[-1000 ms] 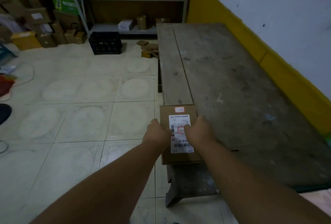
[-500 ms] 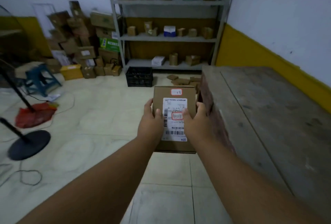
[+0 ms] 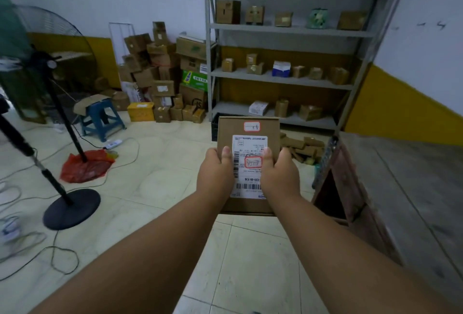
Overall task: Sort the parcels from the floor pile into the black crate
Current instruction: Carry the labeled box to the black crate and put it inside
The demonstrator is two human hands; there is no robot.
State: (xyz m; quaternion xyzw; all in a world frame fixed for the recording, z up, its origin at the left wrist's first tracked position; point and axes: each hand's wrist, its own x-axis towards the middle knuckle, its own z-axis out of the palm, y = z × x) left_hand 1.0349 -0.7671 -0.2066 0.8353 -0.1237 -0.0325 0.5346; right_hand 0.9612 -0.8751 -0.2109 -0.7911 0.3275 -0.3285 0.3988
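Observation:
A flat brown cardboard parcel [image 3: 248,130] with a white shipping label and two red-bordered stickers is held up in front of me. My left hand [image 3: 216,172] grips its left edge, thumb on the label. My right hand [image 3: 281,172] grips its right edge, thumb beside the red sticker. Only a sliver of the black crate [image 3: 214,127] shows on the floor behind the parcel, below the shelf. A small pile of brown parcels [image 3: 304,147] lies on the floor to the right of the crate.
A grey metal shelf rack [image 3: 283,78] with small boxes stands ahead. A worn wooden table [image 3: 400,188] is on my right. Stacked cartons [image 3: 162,75], a blue stool [image 3: 101,118], a standing fan [image 3: 67,203], a red bag [image 3: 85,165] and loose cables [image 3: 60,258] are to the left.
Both hands lifted the parcel off the table's near end and hold it raised. My view swung up and left from the table toward the shelf and crate, and moved closer.

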